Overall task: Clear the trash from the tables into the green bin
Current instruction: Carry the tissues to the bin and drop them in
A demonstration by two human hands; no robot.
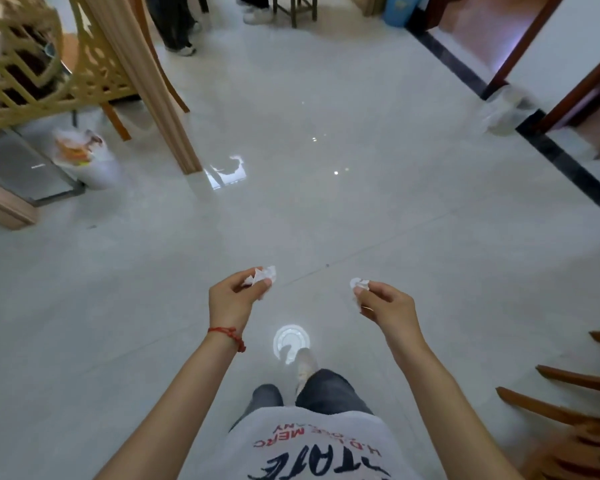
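Glossy tiled floor (326, 202) underfoot; your left hand (234, 299) pinches paper wad (264, 274), right hand (383, 304) pinches tissue scrap (358, 284); green bin unseen, drop-off pending.

Soft, even indoor light fills the scene, with a bright window reflection and a round lamp glare on the glossy pale grey tiled floor (326, 209), while motion blur smears the edges, wide-angle distortion bends the carved wooden lattice screen (32, 64), and shadows stay faint.
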